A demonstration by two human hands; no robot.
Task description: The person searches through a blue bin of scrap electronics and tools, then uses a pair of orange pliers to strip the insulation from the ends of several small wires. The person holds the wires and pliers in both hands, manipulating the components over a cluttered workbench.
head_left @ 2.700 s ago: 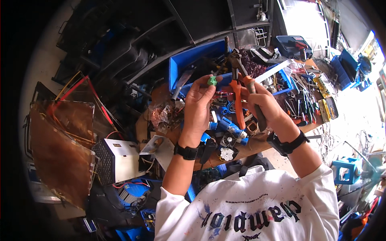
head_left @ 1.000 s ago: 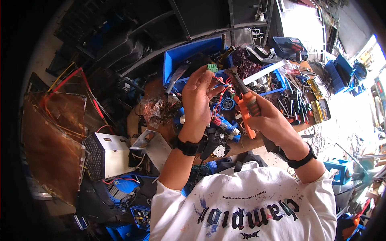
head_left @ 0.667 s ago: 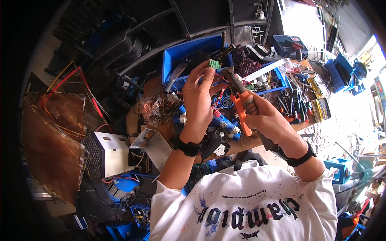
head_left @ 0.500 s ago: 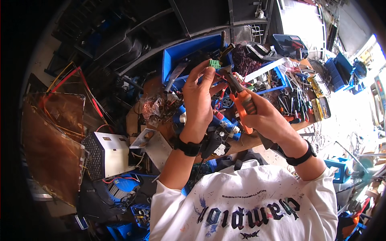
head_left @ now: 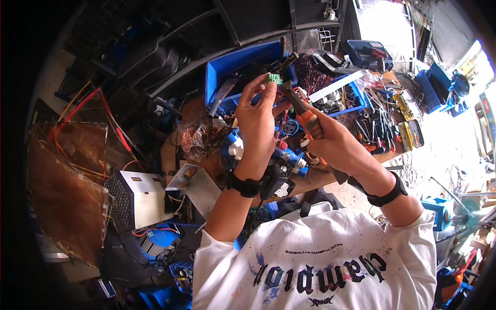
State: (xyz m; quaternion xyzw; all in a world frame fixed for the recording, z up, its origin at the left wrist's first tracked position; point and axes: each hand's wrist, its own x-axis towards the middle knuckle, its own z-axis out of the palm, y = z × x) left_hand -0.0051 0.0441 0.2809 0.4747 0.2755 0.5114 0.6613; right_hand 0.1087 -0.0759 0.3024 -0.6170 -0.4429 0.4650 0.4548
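My left hand is raised over the bench, pinching a small green terminal block between thumb and index finger. In my right hand is a pair of pliers with orange and grey handles, its fingers wrapped round them. The dark jaws point up and left, close to the terminal block. Whether they grip a wire there is too small to tell. Both wrists wear black bands. Below the hands lie blue and white industrial plugs and a black device.
Behind the hands stands a large blue bin with tools in it. A blue tray of parts sits to its right, beside many hand tools and a yellow bit set. A white perforated metal case stands at the left.
The plier handles, spread apart before, are now squeezed closer together in my right hand. My left hand still holds the terminal block, nearly in the same place; the view has shifted slightly.
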